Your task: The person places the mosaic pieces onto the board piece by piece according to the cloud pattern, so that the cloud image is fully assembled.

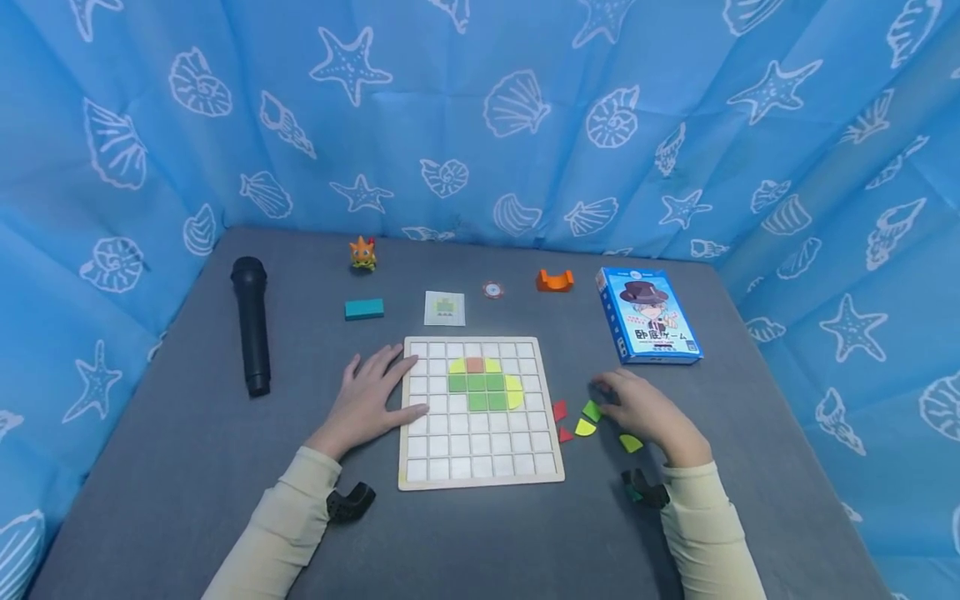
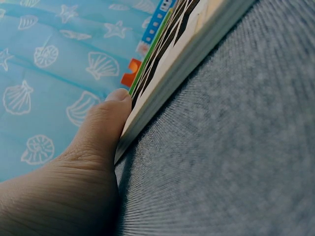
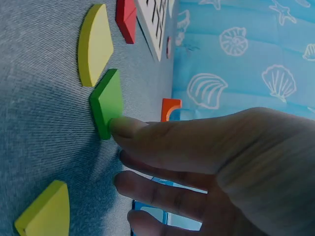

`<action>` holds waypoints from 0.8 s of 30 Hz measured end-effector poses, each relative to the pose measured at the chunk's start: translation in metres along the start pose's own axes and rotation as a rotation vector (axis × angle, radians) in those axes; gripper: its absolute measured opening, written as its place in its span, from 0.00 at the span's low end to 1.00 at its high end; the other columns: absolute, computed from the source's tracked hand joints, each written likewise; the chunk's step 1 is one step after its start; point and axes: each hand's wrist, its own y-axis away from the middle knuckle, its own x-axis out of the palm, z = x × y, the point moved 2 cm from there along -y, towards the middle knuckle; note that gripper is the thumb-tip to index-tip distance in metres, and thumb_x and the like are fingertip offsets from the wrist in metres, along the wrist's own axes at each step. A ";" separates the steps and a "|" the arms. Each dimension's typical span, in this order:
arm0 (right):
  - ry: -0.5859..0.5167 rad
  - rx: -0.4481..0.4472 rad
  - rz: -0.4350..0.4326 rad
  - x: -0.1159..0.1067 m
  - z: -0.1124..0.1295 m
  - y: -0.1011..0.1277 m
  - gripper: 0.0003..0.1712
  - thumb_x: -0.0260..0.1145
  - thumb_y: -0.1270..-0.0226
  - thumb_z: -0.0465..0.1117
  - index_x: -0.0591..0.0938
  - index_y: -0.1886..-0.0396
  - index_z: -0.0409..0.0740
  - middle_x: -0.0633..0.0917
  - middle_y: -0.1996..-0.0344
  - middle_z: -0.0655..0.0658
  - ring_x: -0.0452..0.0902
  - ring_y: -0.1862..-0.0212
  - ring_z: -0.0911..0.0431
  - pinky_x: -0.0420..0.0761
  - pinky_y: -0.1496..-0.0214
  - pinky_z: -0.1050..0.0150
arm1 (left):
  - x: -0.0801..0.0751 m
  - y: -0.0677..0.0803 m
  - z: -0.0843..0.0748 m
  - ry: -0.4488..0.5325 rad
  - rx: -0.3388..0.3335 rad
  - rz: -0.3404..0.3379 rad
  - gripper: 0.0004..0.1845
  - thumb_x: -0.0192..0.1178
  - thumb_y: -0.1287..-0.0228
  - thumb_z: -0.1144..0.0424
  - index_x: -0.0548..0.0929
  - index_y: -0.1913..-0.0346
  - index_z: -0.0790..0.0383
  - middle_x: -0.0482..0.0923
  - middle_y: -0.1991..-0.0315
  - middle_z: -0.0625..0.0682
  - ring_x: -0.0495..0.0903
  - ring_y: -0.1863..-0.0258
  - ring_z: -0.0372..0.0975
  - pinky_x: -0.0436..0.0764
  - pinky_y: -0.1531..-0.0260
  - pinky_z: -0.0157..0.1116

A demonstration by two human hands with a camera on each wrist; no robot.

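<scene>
Touching my right thumb tip (image 3: pixel 123 127), the green tile (image 3: pixel 108 101) lies board-side of my loosely spread right hand (image 1: pixel 647 410), while my flat left hand (image 1: pixel 367 400) steadies the grid board (image 1: pixel 480 475).

The light over my table (image 1: pixel 187 467) is even and soft, tinted blue by the curtain (image 1: pixel 480 108); shadows under my hands are faint. The head view is sharp in the middle and bows outward at its edges. Both wrist views are dimmer, and the nearest cloth and skin blur.
</scene>
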 end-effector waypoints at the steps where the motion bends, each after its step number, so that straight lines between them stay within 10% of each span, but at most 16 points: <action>1: -0.004 0.006 -0.001 0.000 0.000 0.000 0.23 0.67 0.39 0.34 0.77 0.43 0.35 0.80 0.53 0.39 0.77 0.50 0.45 0.77 0.48 0.45 | 0.000 0.000 0.000 -0.001 0.000 0.003 0.46 0.55 0.44 0.29 0.59 0.26 0.46 0.51 0.25 0.54 0.48 0.25 0.50 0.39 0.32 0.62; 24: -0.020 0.065 0.018 0.007 0.002 0.000 0.23 0.68 0.38 0.38 0.77 0.43 0.40 0.79 0.52 0.41 0.76 0.52 0.48 0.78 0.49 0.45 | 0.001 0.000 0.001 0.009 -0.006 0.003 0.46 0.54 0.44 0.28 0.59 0.26 0.46 0.50 0.24 0.53 0.47 0.25 0.50 0.38 0.31 0.61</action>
